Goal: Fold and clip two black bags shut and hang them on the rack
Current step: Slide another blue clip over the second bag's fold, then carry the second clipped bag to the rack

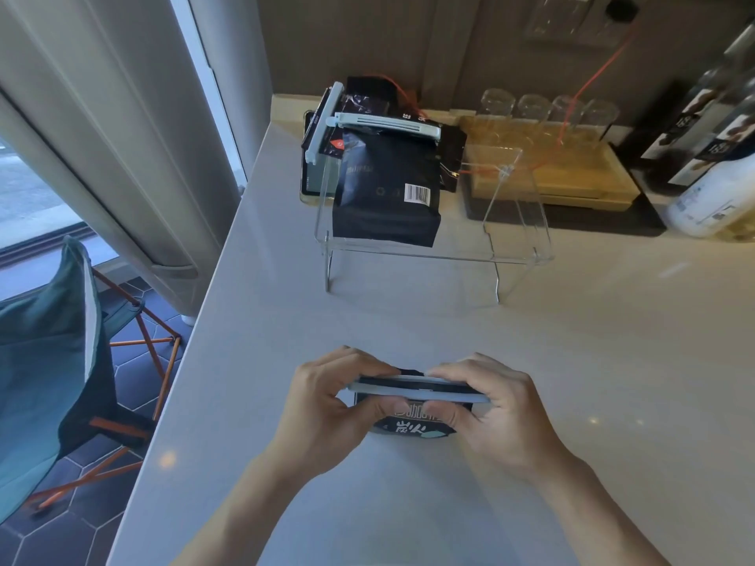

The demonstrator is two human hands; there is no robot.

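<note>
- Both hands are in on the second black bag (412, 422), which stands on the worktop (572, 361) close in front of me, its folded top edge up between them.
- Left hand (327, 406) is curled round the left end of the pale blue clip (416, 392), thumb underneath on the bag's face, fingers over the top.
- Right hand (494, 406) grips the right end the same way, so the clip is pinched from both ends.
- The clip's long axis runs left to right, straight from one hand to the other, lying along the bag's fold.
- I can't tell from here whether the clip has snapped fully closed; the fingers hide the latch end.
- Well ahead of both hands stands the clear rack (433, 251), with the first black bag (388, 189) already hanging from its own clip (388, 126) on the left side.
- The free stretch of rack lies ahead and a little to the right, so I judge the right hand is nearer for the carry.
- I'd keep the clip level and crosswise for the hang.
</note>
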